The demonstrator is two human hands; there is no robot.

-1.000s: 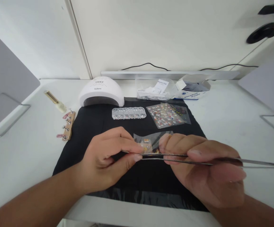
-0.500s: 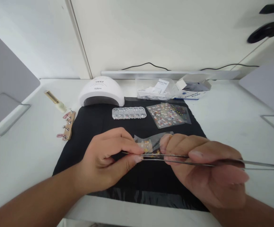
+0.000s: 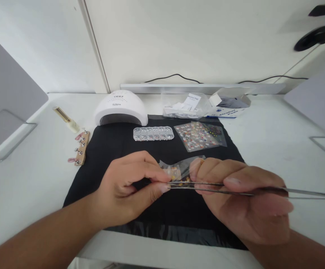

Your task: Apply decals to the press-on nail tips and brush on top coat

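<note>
Plastic sheet (image 3: 185,164), pinched in the left hand (image 3: 117,179), is best kept taut; the right hand (image 3: 241,209), closed round tweezers (image 3: 274,191), should squeeze lightly.

Black on cloth (image 3: 117,140). White, dark-lettered on lamp (image 3: 120,107) at cloth's far left. Speckled white-orange on larger sheet (image 3: 193,138), cloth's far right. Flecked yellow on film (image 3: 182,170) above cloth.

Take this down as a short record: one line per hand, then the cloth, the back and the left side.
Left hand: fingertips pinched at the clear sheet's left end
Right hand: gripping tweezers, fingers at the sheet's right side
Black cloth: compartment case, overlapping decorated sheets
Back: white domed device, plastic tub, alcohol pads box
Left side: wooden strip with metal posts, small bottle
</note>
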